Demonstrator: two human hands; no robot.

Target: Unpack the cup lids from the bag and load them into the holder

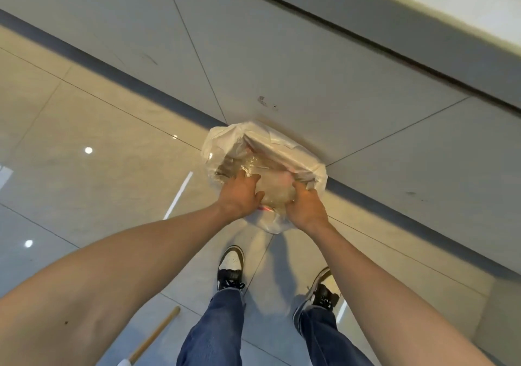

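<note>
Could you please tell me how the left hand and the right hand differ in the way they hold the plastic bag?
The left hand lies flatter, fingers spread over the plastic bag's clear contents; the right hand curls into a tighter grip. The left sits slightly higher in the picture than the right. Both grasp the bag's near side.

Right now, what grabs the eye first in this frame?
The clear plastic bag at centre, against the grey wall panel, with the left hand and right hand both gripping a clear packet at its mouth. Below, two sneakered feet on glossy floor tiles; a wooden handle lies at bottom left.
</note>
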